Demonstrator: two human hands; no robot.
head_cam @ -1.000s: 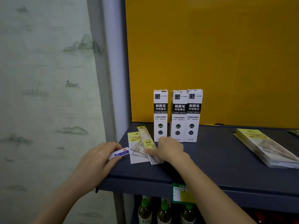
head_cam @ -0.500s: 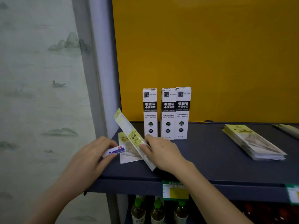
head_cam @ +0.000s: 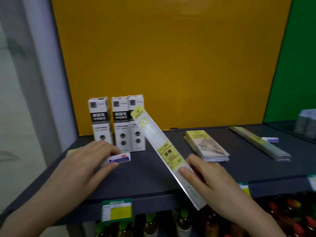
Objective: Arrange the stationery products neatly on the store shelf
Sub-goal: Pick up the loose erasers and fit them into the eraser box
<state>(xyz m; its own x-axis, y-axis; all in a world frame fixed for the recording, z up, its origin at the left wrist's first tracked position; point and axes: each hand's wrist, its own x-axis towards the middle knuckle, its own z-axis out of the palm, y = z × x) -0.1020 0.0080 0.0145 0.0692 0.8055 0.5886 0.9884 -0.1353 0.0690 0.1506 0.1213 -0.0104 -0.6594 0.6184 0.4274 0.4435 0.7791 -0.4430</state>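
While the right hand pinches the ruler pack tilted above the shelf and the left hand grips an eraser, lay the pack squarely atop the matching ruler stack.

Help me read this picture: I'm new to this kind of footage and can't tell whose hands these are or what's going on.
There is no machine here. A camera worn on a person's head looks down at their own two hands at a dark store shelf. The left hand holds a small white eraser. The right hand holds a long packaged ruler, tilted above the shelf. Three white refill boxes stand at the back. To the right lie a stack of flat packs and more rulers.
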